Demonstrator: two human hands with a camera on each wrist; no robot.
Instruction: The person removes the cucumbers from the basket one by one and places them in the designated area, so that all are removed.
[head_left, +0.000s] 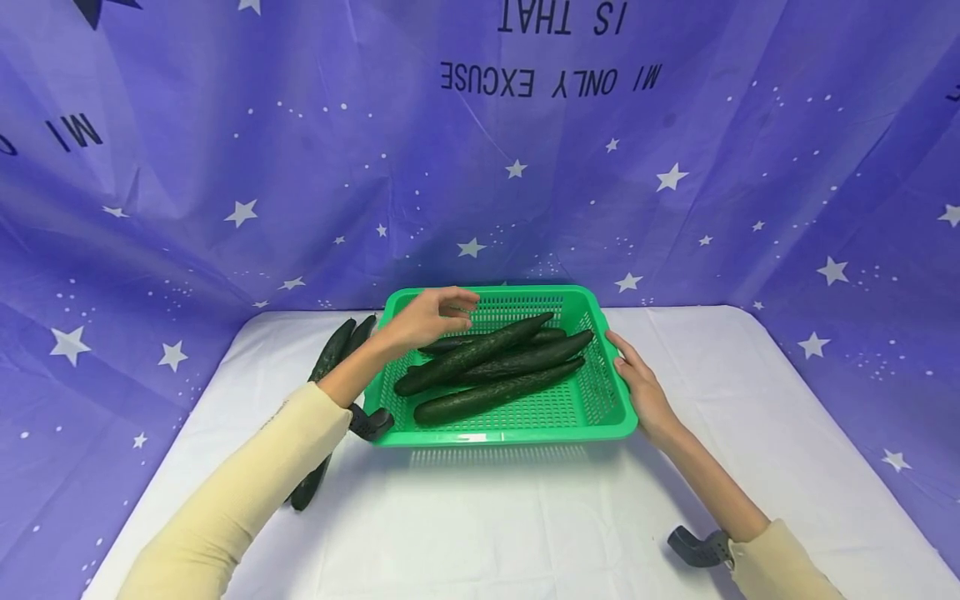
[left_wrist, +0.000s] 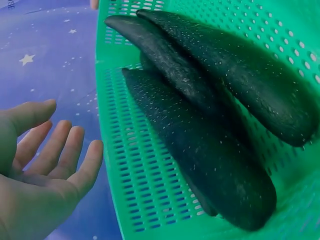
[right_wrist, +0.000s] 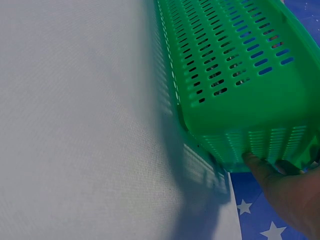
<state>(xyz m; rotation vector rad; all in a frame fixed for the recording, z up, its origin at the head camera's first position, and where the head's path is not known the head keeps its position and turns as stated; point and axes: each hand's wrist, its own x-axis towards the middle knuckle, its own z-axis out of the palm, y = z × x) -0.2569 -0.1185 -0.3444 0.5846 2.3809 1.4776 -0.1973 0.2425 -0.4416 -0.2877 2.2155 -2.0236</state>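
Observation:
A green plastic basket (head_left: 525, 435) with slotted walls holds several dark green cucumbers (head_left: 498, 390), lying across one another. Over its back left part is my left hand (head_left: 431, 319), its fingers relaxed and nothing in them. In the left wrist view that hand (left_wrist: 47, 170) appears beside the basket's rim, palm and fingers bare, with the cucumbers (left_wrist: 200, 150) to its right. At the basket's right end, my right hand (head_left: 643, 392) grips the rim. The right wrist view shows the fingers of this hand (right_wrist: 285, 192) against the slotted end wall (right_wrist: 250, 145).
More cucumbers (head_left: 330, 354) lie on the white tablecloth (head_left: 525, 525) left of the basket, partly hidden under my left forearm. A purple star-patterned curtain (head_left: 420, 183) hangs behind the table and along its sides. Each wrist wears a dark camera mount (head_left: 697, 547).

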